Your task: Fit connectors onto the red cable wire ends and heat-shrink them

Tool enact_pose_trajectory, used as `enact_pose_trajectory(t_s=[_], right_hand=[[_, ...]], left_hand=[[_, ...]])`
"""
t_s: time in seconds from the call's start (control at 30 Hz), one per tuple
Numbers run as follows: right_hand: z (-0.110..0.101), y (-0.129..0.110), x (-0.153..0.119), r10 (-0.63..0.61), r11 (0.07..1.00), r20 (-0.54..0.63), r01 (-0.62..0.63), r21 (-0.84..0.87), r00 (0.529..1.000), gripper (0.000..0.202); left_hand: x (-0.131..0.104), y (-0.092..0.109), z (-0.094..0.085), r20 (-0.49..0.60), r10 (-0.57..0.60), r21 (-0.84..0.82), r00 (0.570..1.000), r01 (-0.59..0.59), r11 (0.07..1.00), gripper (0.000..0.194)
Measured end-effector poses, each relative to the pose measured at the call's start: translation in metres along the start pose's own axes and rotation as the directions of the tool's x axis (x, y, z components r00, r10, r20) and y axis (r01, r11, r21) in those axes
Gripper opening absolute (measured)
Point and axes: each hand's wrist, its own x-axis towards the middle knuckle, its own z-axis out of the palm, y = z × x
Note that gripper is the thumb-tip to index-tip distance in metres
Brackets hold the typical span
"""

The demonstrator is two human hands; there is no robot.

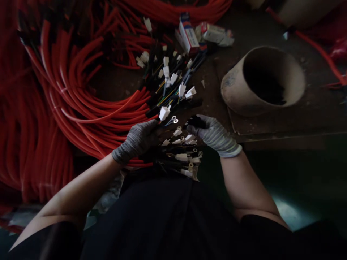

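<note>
My left hand (142, 136), in a grey knit glove, is closed on the end of a wire harness. From its fingers stick out a white plug connector (164, 113) and wires with ring terminals (174, 119). My right hand (214, 133), gloved alike, is a little to the right, its fingers curled around a small black piece (196, 122) whose kind I cannot make out. The two hands are apart. Between and below them lie more harness ends with white connectors (182, 157) and ring terminals. Red corrugated-looking tubes (108, 119) run left from these ends.
Bundles of red tubing (35, 137) fill the left side and the back. A wide cardboard tube (230, 86) stands on the dark table (252, 126) at the right. Small printed boxes (189, 36) lie at the back. The table's front edge runs right of my right hand.
</note>
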Motion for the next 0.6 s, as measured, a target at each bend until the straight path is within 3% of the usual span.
enact_pose_trajectory(t_s=[0.07,0.2,0.4,0.6], right_hand=[[0.0,-0.002,0.004,0.05,0.998,0.053,-0.051,0.022,0.997,0.037],[0.002,-0.005,0.005,0.058,0.998,0.06,-0.059,0.015,0.996,0.037],[0.002,-0.014,0.004,0.033,0.993,0.044,-0.028,-0.111,0.999,0.03],[0.007,-0.027,0.002,-0.016,0.952,0.102,0.046,-0.303,0.995,0.034]], left_hand=[[-0.003,-0.003,0.002,-0.054,0.019,0.06,0.998,-0.016,0.998,0.039],[-0.004,-0.004,0.001,-0.057,0.055,0.118,0.997,-0.048,0.992,0.038],[-0.005,-0.001,-0.001,-0.07,0.112,0.126,0.991,-0.103,0.987,0.037],[-0.007,0.005,-0.001,-0.066,0.076,0.165,0.995,-0.064,0.984,0.037]])
